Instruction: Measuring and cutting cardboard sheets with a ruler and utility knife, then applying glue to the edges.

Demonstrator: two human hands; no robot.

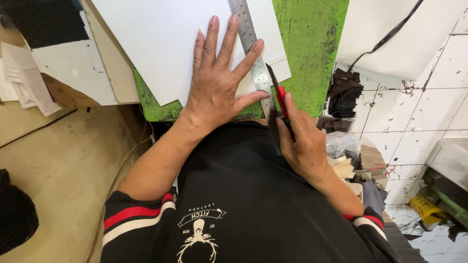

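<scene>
— What is the right hand (304, 141) doing, nearest the body?

— Its fingers are wrapping tight around a red-handled utility knife (281, 104), the blade tip lying against the right edge of the steel ruler (253, 53).

— And the left hand (219, 78)?

— It is lying flat with its fingers spread, pressing the ruler and the white sheet (165, 44) down onto the green cutting mat (312, 48) on the tabletop.

— So which step is this?

— I judge a cut along the ruler is under way; it is calling for firm left-hand pressure so the ruler is not slipping.

— Any containers?

— A pale bin (451, 158) is sitting at far right; I cannot tell what is in it.
</scene>
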